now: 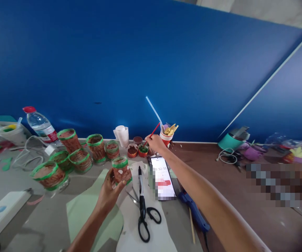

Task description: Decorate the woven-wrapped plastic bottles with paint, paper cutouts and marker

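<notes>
My left hand (110, 189) is closed around a small painted cup (121, 170), brown with green bands at rim and base and pale patches on its side. A thin red-handled brush (155, 129) is pinched in my right hand (154, 142). Its lower end points into a small red cup of green paint (143, 151); the tip itself is hard to make out. Beside that stands a similar cup of brown paint (132, 151). Several brown cups with green rims (95, 146) stand to the left of my left hand.
Black-handled scissors (141, 210) and a marker (140, 178) lie on white paper (130, 227). A lit phone (162, 178) and blue glue gun (194, 210) lie under my right forearm. Behind are a water bottle (42, 126) and a paper cup of sticks (167, 137).
</notes>
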Action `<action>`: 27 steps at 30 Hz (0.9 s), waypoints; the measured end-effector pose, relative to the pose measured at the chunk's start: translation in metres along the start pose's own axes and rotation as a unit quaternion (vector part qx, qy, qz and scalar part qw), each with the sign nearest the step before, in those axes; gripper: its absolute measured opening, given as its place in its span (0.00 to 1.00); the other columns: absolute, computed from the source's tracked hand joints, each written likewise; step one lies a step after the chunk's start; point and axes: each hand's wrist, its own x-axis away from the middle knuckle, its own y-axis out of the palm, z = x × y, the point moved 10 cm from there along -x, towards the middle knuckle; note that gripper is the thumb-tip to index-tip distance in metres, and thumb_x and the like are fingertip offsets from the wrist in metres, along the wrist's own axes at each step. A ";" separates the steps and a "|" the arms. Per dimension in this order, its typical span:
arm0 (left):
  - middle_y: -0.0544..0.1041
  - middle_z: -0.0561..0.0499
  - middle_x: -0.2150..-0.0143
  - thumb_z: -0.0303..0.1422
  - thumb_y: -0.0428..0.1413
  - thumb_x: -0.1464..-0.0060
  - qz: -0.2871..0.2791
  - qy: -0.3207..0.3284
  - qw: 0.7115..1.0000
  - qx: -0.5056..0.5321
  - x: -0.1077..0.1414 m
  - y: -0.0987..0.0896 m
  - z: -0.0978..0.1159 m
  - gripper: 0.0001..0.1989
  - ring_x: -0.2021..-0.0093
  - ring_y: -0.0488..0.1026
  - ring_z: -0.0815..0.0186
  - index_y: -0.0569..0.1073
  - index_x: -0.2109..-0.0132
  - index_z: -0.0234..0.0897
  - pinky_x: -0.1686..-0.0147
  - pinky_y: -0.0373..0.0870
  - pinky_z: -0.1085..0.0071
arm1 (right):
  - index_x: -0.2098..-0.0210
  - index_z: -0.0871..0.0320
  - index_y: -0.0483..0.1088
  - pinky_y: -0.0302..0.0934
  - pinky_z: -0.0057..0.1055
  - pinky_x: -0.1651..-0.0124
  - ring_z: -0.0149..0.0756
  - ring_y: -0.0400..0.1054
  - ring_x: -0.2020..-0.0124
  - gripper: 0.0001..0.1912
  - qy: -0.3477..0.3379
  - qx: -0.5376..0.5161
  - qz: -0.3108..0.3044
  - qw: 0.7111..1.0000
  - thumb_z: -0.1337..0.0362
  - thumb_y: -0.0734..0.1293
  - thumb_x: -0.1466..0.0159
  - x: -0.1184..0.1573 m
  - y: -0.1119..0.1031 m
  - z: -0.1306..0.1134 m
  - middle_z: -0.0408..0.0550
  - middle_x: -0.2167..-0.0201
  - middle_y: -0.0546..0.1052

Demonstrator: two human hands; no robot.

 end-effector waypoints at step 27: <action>0.70 0.37 0.41 0.45 0.64 0.55 -0.019 0.001 0.999 0.042 -0.001 0.006 0.002 0.33 0.41 0.68 0.49 0.63 0.45 0.37 0.41 0.62 0.52 | 0.77 0.57 0.66 0.47 0.25 0.83 0.22 0.49 0.88 0.12 0.045 -0.460 0.094 0.882 0.55 0.68 0.46 0.067 -0.065 0.023 0.36 0.86 0.65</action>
